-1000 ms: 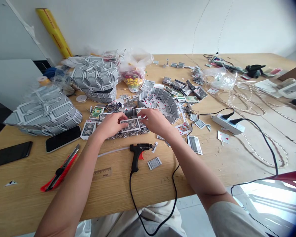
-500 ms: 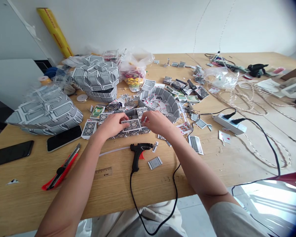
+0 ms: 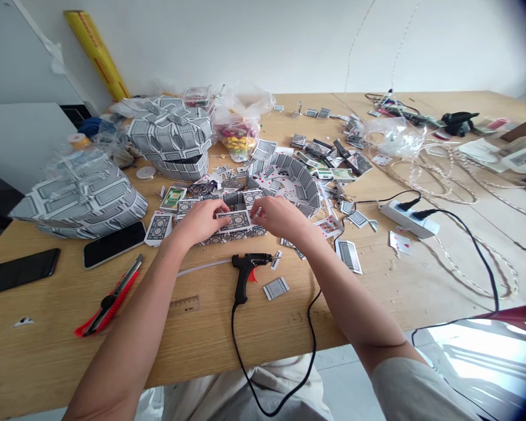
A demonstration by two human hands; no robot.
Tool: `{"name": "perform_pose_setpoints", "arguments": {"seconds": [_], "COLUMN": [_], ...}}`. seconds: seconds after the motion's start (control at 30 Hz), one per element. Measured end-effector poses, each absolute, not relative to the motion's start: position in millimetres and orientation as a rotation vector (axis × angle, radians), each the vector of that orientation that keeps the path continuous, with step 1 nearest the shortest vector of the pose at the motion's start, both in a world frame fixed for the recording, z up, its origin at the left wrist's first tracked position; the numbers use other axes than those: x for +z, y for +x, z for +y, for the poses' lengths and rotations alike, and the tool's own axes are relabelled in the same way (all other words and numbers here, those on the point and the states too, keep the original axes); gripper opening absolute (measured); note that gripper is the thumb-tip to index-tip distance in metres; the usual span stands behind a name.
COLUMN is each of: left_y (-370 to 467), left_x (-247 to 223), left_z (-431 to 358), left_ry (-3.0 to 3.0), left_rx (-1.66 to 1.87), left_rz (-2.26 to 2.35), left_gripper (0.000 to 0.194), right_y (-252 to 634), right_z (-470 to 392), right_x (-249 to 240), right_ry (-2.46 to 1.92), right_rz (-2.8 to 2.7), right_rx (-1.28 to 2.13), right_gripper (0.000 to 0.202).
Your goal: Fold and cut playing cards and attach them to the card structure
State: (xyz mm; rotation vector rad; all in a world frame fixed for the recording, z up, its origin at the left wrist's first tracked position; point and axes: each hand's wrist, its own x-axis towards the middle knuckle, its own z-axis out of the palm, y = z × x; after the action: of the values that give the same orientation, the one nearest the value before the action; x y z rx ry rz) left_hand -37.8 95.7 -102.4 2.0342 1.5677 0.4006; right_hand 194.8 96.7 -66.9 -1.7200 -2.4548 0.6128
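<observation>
Between my hands, a playing card (image 3: 234, 221) lies face down along the front of a low box built from playing cards (image 3: 235, 236). The fingers of my left hand (image 3: 203, 220) are closed on the card's left end. At its right end, my right hand (image 3: 277, 215) pinches the card's edge, its fingertips partly hidden. Behind them stands an open tray made of cards (image 3: 304, 184). A black glue gun (image 3: 246, 270) with a red trigger rests in front of the box, and a loose card (image 3: 276, 288) lies beside it.
At the left are a red utility knife (image 3: 109, 297), two phones (image 3: 114, 244) and a finished-looking card basket (image 3: 83, 202). A lidded card box (image 3: 170, 137) stands behind. Card scraps litter the middle. A white power strip (image 3: 408, 218) and coiled rope (image 3: 438, 175) lie at right.
Both hands stay at the two ends of the card, with hardly any movement. The view has shifted very slightly.
</observation>
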Motion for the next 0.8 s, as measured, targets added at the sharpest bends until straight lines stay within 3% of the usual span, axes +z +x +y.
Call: {"name": "perform_pose_setpoints", "arguments": {"seconds": [0.8], "left_y": [-38.0], "left_x": [-101.8], "left_z": [95.6], "left_ry": [2.018], "left_rx": [0.406], "left_rz": [1.576], "left_gripper": [0.022], "right_y": [194.8], "right_z": [93.8], "right_x": [-64.2], "right_ry": [-1.730], "right_rz": [-2.432], "right_rx": [0.625], "right_gripper": [0.023]}}
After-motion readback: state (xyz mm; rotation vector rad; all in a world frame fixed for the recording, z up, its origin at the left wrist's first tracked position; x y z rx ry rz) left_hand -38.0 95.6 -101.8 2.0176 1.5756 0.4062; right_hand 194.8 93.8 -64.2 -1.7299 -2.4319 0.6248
